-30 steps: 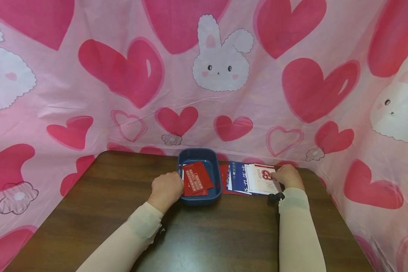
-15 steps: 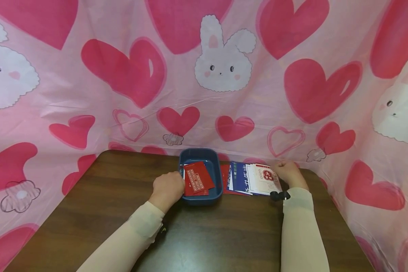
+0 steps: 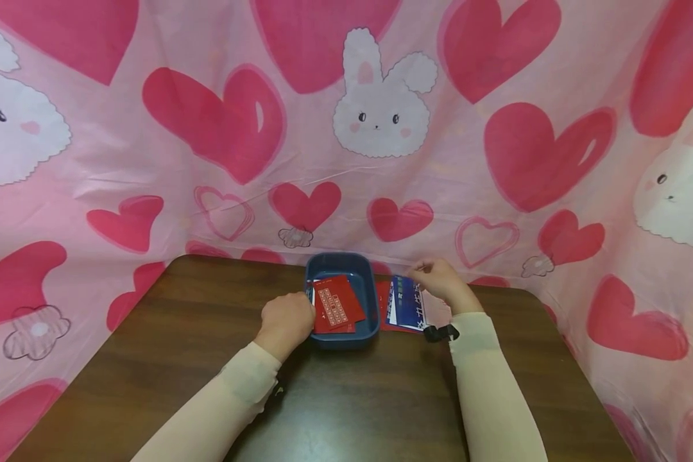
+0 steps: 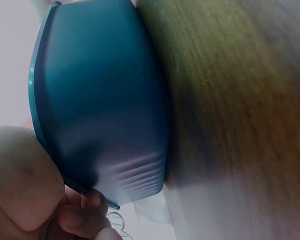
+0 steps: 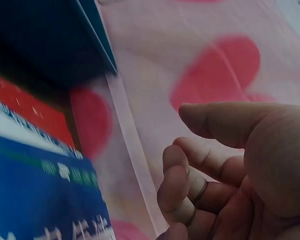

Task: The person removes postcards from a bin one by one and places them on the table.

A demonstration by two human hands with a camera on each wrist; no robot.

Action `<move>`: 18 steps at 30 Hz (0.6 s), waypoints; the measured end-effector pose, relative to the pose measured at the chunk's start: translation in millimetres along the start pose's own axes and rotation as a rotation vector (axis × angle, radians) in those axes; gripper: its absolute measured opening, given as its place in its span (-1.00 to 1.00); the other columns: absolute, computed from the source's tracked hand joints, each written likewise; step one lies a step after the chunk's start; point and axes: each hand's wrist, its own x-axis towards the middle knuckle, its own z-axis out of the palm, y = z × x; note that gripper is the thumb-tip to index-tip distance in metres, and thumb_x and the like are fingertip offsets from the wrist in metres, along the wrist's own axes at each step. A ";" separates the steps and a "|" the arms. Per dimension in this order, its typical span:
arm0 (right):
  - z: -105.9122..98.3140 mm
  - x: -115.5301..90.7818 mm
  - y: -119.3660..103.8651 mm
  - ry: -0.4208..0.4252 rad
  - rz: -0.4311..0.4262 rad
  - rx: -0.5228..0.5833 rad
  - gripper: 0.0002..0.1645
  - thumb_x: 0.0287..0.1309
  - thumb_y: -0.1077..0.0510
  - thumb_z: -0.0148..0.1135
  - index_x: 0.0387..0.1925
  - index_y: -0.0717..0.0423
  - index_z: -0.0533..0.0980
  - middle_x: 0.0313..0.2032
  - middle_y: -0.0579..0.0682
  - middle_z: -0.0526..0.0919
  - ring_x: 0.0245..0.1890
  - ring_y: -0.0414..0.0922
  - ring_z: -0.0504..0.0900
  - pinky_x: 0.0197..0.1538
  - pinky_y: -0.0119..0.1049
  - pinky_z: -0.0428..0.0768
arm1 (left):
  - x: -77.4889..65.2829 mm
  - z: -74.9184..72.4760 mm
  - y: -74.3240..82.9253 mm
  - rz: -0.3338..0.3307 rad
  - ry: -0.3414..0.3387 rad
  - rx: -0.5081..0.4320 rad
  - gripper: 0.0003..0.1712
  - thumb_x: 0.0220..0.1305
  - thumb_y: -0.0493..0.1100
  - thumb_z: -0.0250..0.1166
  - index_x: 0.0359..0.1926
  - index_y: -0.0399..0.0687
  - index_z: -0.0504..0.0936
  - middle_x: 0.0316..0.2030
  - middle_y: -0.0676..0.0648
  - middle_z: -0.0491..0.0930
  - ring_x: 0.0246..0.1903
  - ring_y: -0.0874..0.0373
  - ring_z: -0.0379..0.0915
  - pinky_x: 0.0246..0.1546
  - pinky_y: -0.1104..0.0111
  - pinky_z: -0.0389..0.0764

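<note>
At its left rim, the blue plastic bin is gripped by my left hand; in the left wrist view, thumb and curled fingertips sit at the rim's corner. Inside the bin lie red printed cards. My right hand hovers over the row of cards to the bin's right, its thumb and bent fingers apart with nothing between them in the right wrist view. Nearest to it is a blue card with white lettering, overlapping a red card. The row's right end is hidden behind the hand.
Everything stands on a dark wooden table. A pink curtain with hearts and rabbits hangs right behind its back edge. A small black device is worn at the right wrist.
My right hand has moved left from the white card at the row's right end to above the blue card, and now covers the white card. The left hand stays at the bin.
</note>
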 end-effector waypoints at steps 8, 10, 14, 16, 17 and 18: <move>29.9 5.0 -34.6 -0.054 -0.118 0.059 -0.70 0.51 -0.02 0.48 -0.02 0.13 0.75 -0.16 0.14 0.82 -0.23 0.00 0.73 -0.09 -0.19 0.74 | 1.0 0.0 -0.1 -0.002 0.007 -0.012 -0.47 0.33 0.13 0.59 0.03 -0.22 0.77 -0.30 -0.17 0.78 -0.39 -0.09 0.67 -0.29 -0.06 0.87; 37.6 8.2 -47.3 -0.084 -0.143 0.045 -0.70 0.50 -0.01 0.47 -0.01 0.15 0.74 -0.16 0.15 0.83 -0.25 0.00 0.76 -0.13 -0.22 0.75 | 1.1 0.4 0.5 0.001 0.009 -0.010 -0.46 0.33 0.13 0.59 0.04 -0.23 0.77 -0.30 -0.17 0.78 -0.40 -0.09 0.66 -0.30 -0.06 0.87; 51.9 14.5 -75.8 -0.163 -0.140 0.011 -0.63 0.51 -0.05 0.48 0.08 0.15 0.70 -0.11 0.15 0.84 -0.21 0.02 0.85 -0.10 -0.18 0.81 | 0.4 1.2 1.4 0.000 0.008 -0.008 -0.45 0.31 0.14 0.61 0.04 -0.23 0.77 -0.31 -0.17 0.77 -0.42 -0.08 0.66 -0.32 -0.04 0.87; 59.9 18.3 -89.6 -0.202 -0.117 -0.002 -0.56 0.52 -0.08 0.48 0.17 0.13 0.67 -0.07 0.15 0.84 -0.16 0.05 0.87 -0.06 -0.12 0.85 | 0.2 1.3 1.4 0.002 0.008 0.001 -0.45 0.31 0.15 0.62 0.03 -0.22 0.77 -0.32 -0.17 0.77 -0.43 -0.07 0.65 -0.33 -0.03 0.87; 64.6 21.5 -95.1 -0.216 -0.106 -0.014 -0.53 0.51 -0.09 0.49 0.20 0.13 0.66 -0.06 0.16 0.84 -0.17 0.05 0.87 -0.05 -0.11 0.87 | 0.3 1.4 1.2 0.001 0.006 0.005 -0.44 0.31 0.15 0.62 0.02 -0.22 0.77 -0.33 -0.17 0.77 -0.43 -0.07 0.65 -0.33 -0.03 0.87; 69.5 24.5 -100.5 -0.230 -0.091 -0.027 -0.50 0.51 -0.09 0.49 0.24 0.13 0.65 -0.03 0.16 0.84 -0.14 0.06 0.87 -0.05 -0.11 0.88 | 0.5 1.5 0.8 0.002 0.006 0.010 -0.44 0.31 0.15 0.62 0.02 -0.22 0.77 -0.33 -0.17 0.76 -0.43 -0.07 0.66 -0.33 -0.03 0.87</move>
